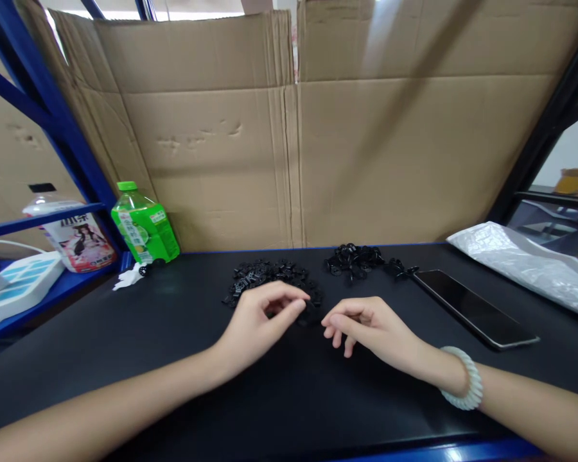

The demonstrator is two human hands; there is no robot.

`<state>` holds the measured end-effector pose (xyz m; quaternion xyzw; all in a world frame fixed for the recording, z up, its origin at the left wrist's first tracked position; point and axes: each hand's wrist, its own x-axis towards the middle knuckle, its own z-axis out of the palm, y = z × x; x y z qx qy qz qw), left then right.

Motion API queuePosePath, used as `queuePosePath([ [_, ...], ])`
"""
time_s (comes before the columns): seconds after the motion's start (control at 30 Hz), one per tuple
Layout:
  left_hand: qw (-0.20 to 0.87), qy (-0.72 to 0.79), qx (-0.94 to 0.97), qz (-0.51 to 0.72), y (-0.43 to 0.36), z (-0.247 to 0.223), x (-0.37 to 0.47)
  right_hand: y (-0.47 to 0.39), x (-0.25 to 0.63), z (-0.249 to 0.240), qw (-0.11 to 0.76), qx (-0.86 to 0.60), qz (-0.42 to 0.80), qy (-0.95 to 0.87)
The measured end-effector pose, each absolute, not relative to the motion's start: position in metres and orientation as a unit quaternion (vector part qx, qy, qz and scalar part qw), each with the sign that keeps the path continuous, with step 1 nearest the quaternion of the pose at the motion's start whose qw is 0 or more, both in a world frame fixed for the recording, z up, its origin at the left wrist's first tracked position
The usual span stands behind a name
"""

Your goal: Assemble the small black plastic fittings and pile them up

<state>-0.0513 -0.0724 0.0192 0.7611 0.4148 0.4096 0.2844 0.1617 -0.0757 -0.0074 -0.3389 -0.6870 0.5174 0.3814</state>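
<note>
My left hand (264, 319) is closed in a pinch in front of a heap of small black parts (257, 274); what its fingertips hold, if anything, is too small and dark to make out. To its right, my right hand (366, 327) has thumb and index finger together and the other fingers curled below. Anything between those fingertips cannot be made out. The two hands are apart. Behind them lies a second pile of black looped parts (354, 258), with a small black piece (401, 269) to its right.
A phone (474, 307) lies at the right, near a silvery plastic bag (525, 260). A green bottle (145, 223) and a white crumpled item (130, 276) are at the back left. Cardboard (221, 167) walls the back of the black table (289, 398).
</note>
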Motion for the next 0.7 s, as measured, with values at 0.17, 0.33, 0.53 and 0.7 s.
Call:
queuePosePath([
  [0.17,0.041,0.461,0.792,0.399,-0.034,0.037,-0.080,-0.073,0.167,-0.007,0.366,-0.358,0.480,-0.713],
  [0.33,0.009,0.462,0.796,0.392,-0.038,0.029,-0.076,-0.062,0.177,-0.004,0.378,-0.417,0.339,-0.754],
  [0.53,0.204,0.333,0.878,0.276,-0.093,0.012,-0.041,-0.026,0.210,-0.002,0.386,-0.511,0.065,-0.765],
  [0.7,0.277,0.294,0.884,0.234,-0.103,0.002,-0.037,-0.003,0.231,-0.003,0.378,-0.544,0.036,-0.748],
])
